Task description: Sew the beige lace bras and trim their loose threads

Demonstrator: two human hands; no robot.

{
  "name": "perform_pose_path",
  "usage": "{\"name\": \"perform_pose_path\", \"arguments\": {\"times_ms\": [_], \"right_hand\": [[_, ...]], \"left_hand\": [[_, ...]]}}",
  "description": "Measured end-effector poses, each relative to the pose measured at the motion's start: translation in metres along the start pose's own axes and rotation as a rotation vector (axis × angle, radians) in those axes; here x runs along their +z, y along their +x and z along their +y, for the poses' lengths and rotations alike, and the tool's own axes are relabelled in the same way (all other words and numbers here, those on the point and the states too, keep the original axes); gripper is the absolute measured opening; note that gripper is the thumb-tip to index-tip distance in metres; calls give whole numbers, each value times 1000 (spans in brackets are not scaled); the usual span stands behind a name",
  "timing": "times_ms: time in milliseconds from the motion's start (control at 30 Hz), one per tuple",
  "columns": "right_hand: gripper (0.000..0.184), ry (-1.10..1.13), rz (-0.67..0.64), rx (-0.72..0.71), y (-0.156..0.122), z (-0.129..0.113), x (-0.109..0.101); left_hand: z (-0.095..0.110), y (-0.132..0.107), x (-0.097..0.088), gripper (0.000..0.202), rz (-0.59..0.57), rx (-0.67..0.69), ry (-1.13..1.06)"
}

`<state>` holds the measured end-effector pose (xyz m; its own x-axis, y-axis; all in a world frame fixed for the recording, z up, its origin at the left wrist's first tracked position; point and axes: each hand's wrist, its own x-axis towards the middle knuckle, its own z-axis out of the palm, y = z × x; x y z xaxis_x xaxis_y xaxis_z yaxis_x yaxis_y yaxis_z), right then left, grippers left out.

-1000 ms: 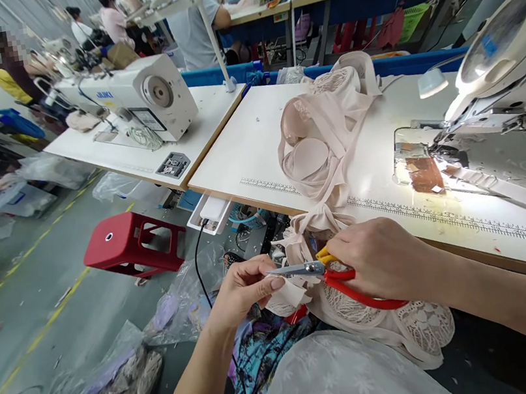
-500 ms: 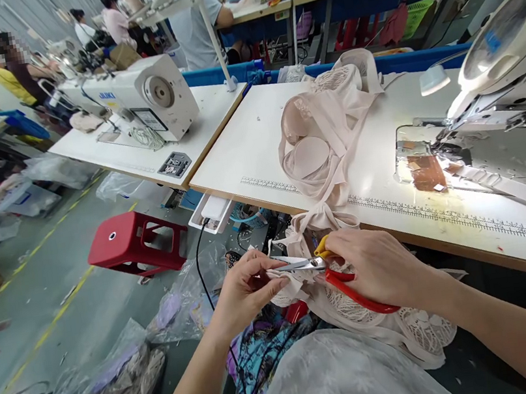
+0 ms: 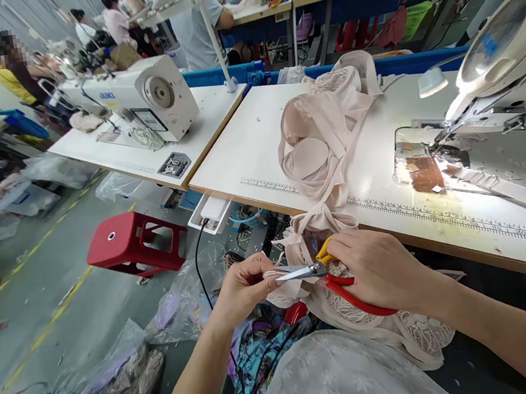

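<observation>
My right hand [image 3: 372, 266] is closed around a pair of scissors [image 3: 311, 271] with one red and one yellow handle. The blades point left, slightly apart, toward the fingertips of my left hand [image 3: 244, 285]. That hand pinches the edge of a beige bra [image 3: 282, 293], right beside the blade tips. More beige bras with lace [image 3: 352, 299] hang over my lap below the scissors. They run up over the table edge to a heap of beige bras [image 3: 309, 157] on the white tabletop, cups and straps showing.
At the right stands a sewing machine [image 3: 499, 96] with a lit needle area. Another sewing machine [image 3: 130, 105] is on the left table [image 3: 211, 116]. A red stool [image 3: 134, 242] and bagged fabric [image 3: 118, 390] are on the floor. Several people sit farther back.
My left hand has shifted slightly left, its fingers now pinched closer together. The scissor blades have turned a little, and the lower blade shows more plainly.
</observation>
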<state>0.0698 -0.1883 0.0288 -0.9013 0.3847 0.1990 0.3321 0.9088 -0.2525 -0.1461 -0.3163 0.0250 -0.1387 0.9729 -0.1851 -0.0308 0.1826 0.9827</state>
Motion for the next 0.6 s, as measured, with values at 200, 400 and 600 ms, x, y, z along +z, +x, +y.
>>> {"name": "perform_pose_path", "arguments": {"times_ms": [200, 400, 600], "right_hand": [[15, -61, 63, -65, 2, 1, -4], [12, -87, 79, -80, 0, 2, -1], [12, -102, 93, -86, -3, 5, 2]], "left_hand": [[0, 0, 5, 39, -13, -24, -69], [3, 1, 8, 38, 5, -21, -66], [-1, -1, 11, 39, -7, -53, -97]]}}
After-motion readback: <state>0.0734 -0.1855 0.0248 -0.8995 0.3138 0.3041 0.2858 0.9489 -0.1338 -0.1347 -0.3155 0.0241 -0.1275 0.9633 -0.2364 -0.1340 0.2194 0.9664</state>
